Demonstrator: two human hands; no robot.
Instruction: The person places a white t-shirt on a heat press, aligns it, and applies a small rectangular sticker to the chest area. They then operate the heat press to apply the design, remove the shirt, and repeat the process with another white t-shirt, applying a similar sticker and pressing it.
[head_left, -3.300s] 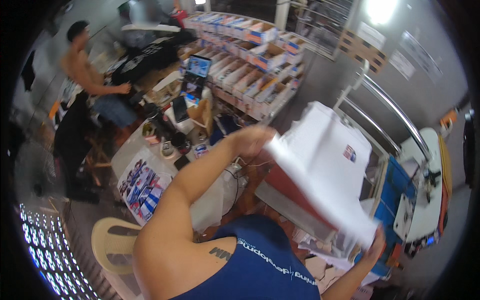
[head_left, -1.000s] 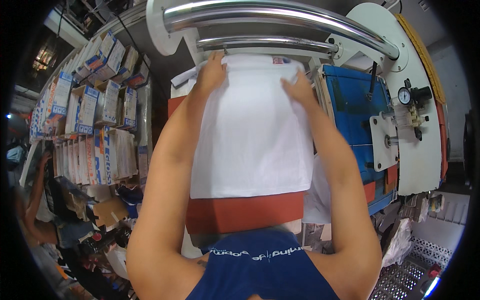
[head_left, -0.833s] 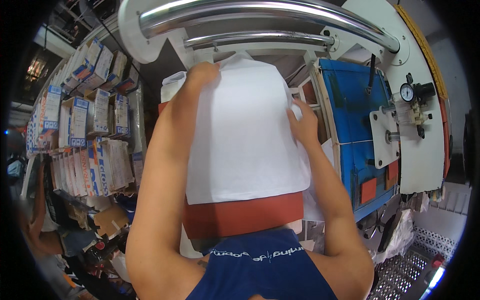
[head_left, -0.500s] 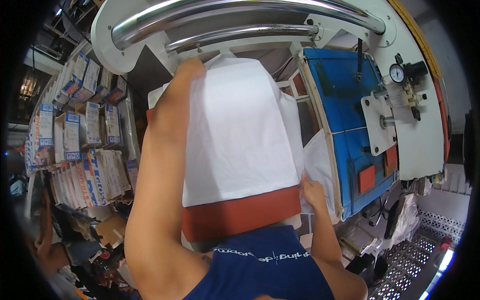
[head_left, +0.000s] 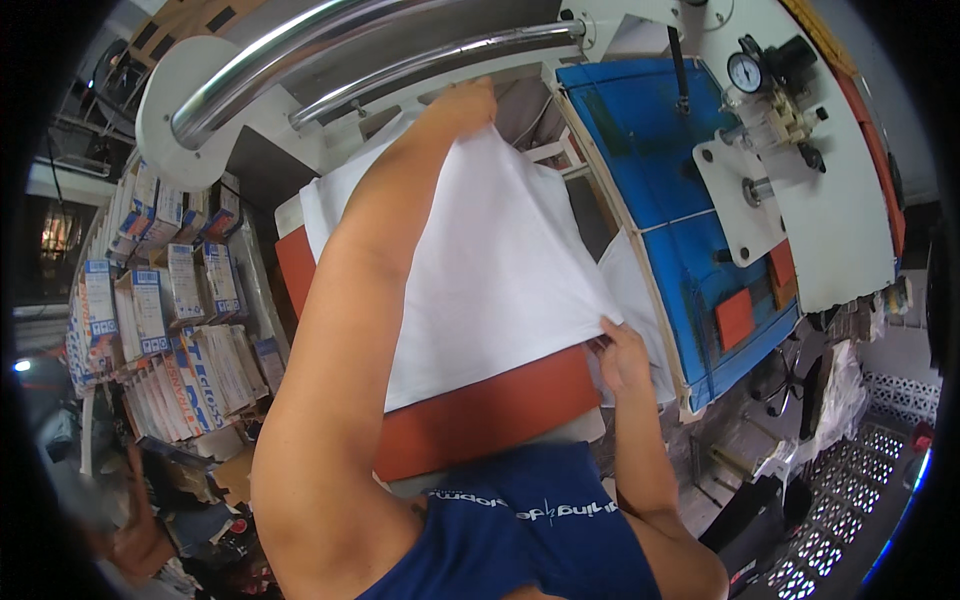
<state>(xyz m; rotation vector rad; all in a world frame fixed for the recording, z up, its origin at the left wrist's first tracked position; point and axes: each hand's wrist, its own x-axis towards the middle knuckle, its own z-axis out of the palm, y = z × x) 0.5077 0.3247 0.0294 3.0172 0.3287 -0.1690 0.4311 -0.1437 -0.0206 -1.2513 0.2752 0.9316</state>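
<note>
A white shirt (head_left: pixel 500 260) lies draped over a red-brown pad (head_left: pixel 490 425) on the press bed, its near hem slanting across the pad. My left arm reaches over the cloth to the far end, where my left hand (head_left: pixel 468 105) is closed on the shirt's far edge; its fingertips are partly hidden. Close to me, my right hand (head_left: pixel 625 360) pinches the right corner of the hem between thumb and fingers. Tight folds run between the two hands. More white cloth hangs down past the bed's right side.
A blue press plate (head_left: pixel 660 200) with a pressure gauge (head_left: pixel 744 72) stands on the right. Chrome bars (head_left: pixel 430 70) cross the far side. Stacked cardboard boxes (head_left: pixel 185 285) fill shelves on the left. A person's arm (head_left: pixel 140 530) shows at lower left.
My left hand has moved right along the shirt's far edge, pulling the cloth askew. My right hand has lifted the hem corner slightly. The whole view has turned a little.
</note>
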